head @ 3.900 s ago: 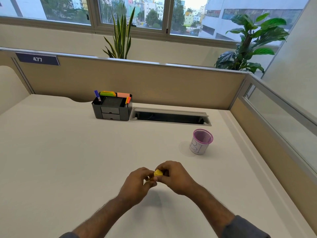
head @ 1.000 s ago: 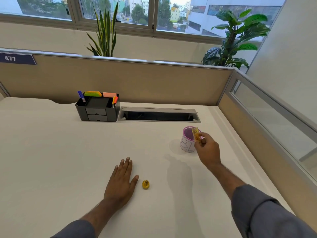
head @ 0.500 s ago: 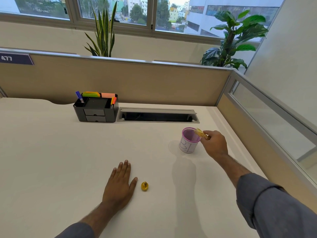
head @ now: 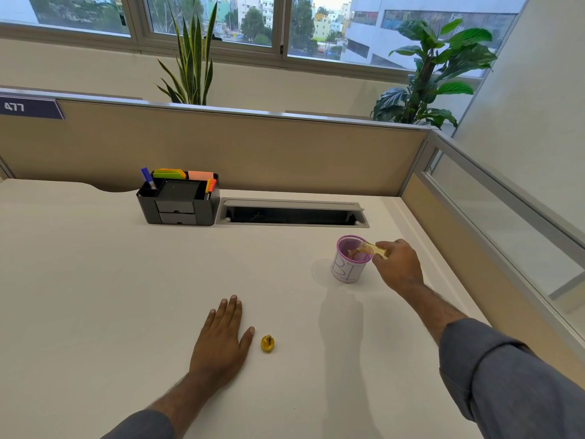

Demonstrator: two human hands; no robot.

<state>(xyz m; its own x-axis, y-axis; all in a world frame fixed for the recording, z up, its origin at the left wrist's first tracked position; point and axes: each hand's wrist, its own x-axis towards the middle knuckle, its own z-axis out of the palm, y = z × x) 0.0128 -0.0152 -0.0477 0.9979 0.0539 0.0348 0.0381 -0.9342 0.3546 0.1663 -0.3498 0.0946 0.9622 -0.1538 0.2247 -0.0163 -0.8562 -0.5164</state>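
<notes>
A small white cup (head: 347, 270) with a purple rim and "BIN" written on it stands on the white desk (head: 95, 280) at the right. My right hand (head: 397, 264) pinches a small clear yellow piece (head: 372, 248) tilted over the cup's rim, and something brownish shows inside the cup below it. My left hand (head: 221, 340) lies flat on the desk, fingers straight and holding nothing. A small yellow object (head: 267, 343) sits on the desk just right of my left thumb, apart from it.
A dark desk organiser (head: 179, 201) with pens and sticky notes stands at the back. Beside it is an open cable slot (head: 292, 213). A tan partition (head: 253, 147) and a glass side panel (head: 506, 223) close off the back and right.
Both hands held the yellow object together earlier; now it lies on the desk. In the last second my right hand tilted the clear piece lower over the cup. My left hand stayed flat.
</notes>
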